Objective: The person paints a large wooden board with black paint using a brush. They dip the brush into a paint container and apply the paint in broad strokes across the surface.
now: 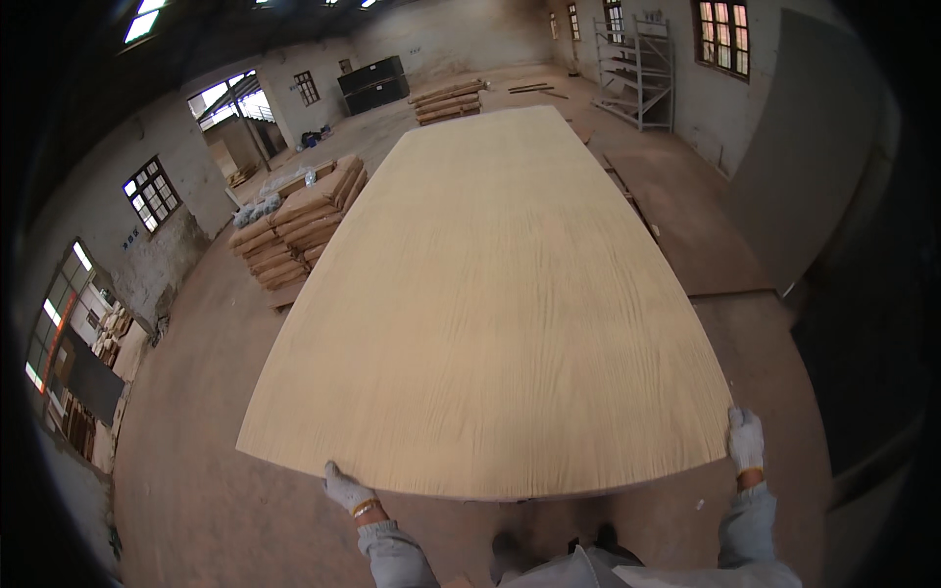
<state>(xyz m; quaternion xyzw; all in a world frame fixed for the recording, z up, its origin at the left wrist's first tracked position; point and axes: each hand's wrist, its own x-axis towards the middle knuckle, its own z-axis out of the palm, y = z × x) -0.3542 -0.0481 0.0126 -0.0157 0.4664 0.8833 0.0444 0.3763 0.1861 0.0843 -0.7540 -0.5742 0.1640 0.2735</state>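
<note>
A large pale wood-grained sheet [480,294] spreads out in front of me and reaches far into the room. My left hand [349,488], in a white glove, is closed on its near edge, left of the middle. At the near right corner, my right hand [746,439], also gloved in white, grips the sheet's side edge. The fingers of both hands are partly hidden by the sheet. What carries the sheet underneath cannot be seen.
Brown wrapped packs [304,220] are stacked left of the sheet, with another stack [446,101] beyond its far end. A metal rack [637,78] stands by the right wall. A large grey panel [809,147] leans at the right, near a brown board [686,235] on the floor.
</note>
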